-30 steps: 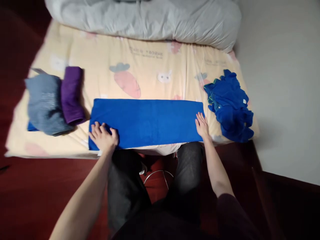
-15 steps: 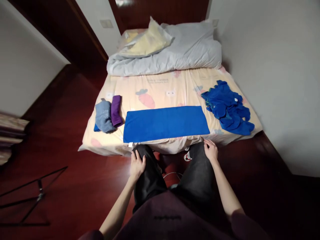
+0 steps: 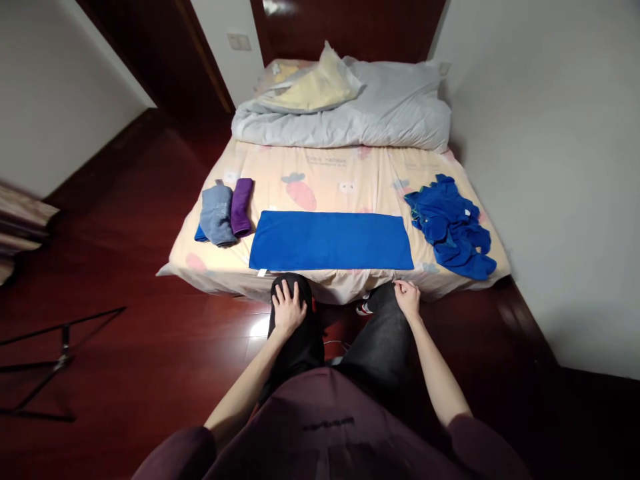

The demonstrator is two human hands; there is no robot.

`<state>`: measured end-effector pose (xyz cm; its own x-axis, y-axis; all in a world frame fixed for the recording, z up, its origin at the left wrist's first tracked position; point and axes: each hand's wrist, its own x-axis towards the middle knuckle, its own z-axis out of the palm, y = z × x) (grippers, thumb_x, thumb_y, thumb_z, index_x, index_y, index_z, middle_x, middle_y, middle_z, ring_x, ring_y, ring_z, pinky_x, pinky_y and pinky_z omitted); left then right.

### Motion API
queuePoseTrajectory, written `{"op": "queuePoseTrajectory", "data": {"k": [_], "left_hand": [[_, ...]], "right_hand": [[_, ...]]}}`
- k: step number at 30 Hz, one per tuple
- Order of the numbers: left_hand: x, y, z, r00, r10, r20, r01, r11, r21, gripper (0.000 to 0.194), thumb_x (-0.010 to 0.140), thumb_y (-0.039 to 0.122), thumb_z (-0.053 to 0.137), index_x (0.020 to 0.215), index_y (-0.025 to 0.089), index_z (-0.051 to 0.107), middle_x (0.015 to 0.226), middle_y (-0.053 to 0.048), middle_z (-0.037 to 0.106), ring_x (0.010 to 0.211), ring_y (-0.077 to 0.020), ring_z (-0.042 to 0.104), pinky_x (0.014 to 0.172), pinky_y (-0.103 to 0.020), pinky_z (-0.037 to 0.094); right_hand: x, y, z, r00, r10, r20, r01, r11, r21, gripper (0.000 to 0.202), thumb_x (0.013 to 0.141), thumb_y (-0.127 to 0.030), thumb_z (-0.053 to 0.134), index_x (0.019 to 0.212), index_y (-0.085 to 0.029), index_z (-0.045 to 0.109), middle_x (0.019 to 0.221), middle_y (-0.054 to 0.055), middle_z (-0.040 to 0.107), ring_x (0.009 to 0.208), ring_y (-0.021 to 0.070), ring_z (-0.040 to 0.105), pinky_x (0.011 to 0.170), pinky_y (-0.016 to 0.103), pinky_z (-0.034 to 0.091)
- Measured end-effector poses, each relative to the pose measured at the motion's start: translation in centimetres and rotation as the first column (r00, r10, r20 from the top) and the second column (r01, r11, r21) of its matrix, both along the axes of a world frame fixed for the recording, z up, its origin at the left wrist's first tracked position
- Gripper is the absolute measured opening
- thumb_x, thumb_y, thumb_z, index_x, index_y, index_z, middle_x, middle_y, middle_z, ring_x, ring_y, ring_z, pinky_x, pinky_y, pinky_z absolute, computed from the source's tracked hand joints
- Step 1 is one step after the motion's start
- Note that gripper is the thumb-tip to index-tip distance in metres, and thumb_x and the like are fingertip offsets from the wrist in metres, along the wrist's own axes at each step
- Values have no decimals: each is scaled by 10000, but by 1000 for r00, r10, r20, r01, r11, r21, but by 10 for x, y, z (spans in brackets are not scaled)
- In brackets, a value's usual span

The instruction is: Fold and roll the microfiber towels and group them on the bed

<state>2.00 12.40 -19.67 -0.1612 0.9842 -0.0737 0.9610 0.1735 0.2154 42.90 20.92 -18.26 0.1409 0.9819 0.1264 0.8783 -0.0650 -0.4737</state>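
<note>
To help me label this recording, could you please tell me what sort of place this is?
Most likely a bedroom in a home: there is a bed with a carrot-patterned sheet, a rumpled grey quilt at its far end, and a yellow pillow on the quilt.

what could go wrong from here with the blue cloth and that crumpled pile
The flat blue cloth lies along the front edge of the bed, close to the knees, so a bump might wrinkle it. The crumpled blue pile sits near the right edge and could slide off if pulled.
</note>
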Motion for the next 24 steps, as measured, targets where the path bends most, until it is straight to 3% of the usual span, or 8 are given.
{"op": "queuePoseTrajectory", "data": {"k": [6,9,11,13,16,19,21,24], "left_hand": [[19,7,-1,994,-102,33,102,995,19,696,980,306,528,1627,58,469,1764,-283,199,1652,-507,141,1285,-733,183],[25,13,-1,974,-196,110,190,980,63,578,972,277,522,1518,113,619,1718,-230,374,1649,-478,195,1301,-750,90],[30,19,-2,935,-270,230,264,963,58,499,978,272,516,1426,143,694,1541,-218,606,1584,-435,380,1326,-697,118],[37,24,-6,865,-290,410,320,947,-6,453,990,293,513,1372,166,721,1275,-193,763,1376,-376,625,1292,-593,307],[50,27,-19,678,-175,714,372,919,-128,440,1000,344,503,1359,188,704,1044,-126,812,984,-281,765,1005,-420,553],[64,28,-35,452,19,892,315,932,-179,443,975,386,539,1320,153,692,925,-87,805,759,-211,715,786,-334,554],[72,30,-42,302,142,943,216,953,-213,478,939,430,610,1292,118,691,884,-88,794,714,-186,678,739,-313,526],[79,39,-46,18,284,959,124,951,-284,612,884,486,718,1344,88,659,940,-112,793,759,-175,682,739,-297,497]], "right_hand": [[-14,12,4,999,33,19,-32,997,-67,322,953,-253,524,1025,-160,825,1043,142,805,974,272,730,1005,368,503],[-20,18,6,998,51,26,-49,994,-95,312,957,-256,525,1007,-164,818,1067,146,807,987,279,727,1000,368,494],[-24,20,6,997,63,33,-59,991,-117,315,959,-257,519,1017,-166,815,1068,144,806,1004,283,723,1004,370,488],[-29,21,7,996,78,44,-71,988,-134,325,962,-258,510,1040,-170,813,1080,140,802,1031,285,716,1019,374,480],[-36,21,8,993,97,62,-87,985,-148,341,970,-268,502,1073,-168,812,1067,138,793,1040,286,708,1037,382,472],[-42,21,9,991,116,67,-105,983,-149,351,978,-275,502,1083,-158,816,950,122,781,1002,282,710,1038,386,476],[-44,24,10,989,135,53,-125,979,-159,337,975,-278,519,1065,-159,821,834,97,760,970,280,714,1028,387,486],[-48,40,14,984,163,-65,-174,958,-229,317,983,-296,541,1056,-163,819,727,61,741,853,260,731,927,353,534]]}}
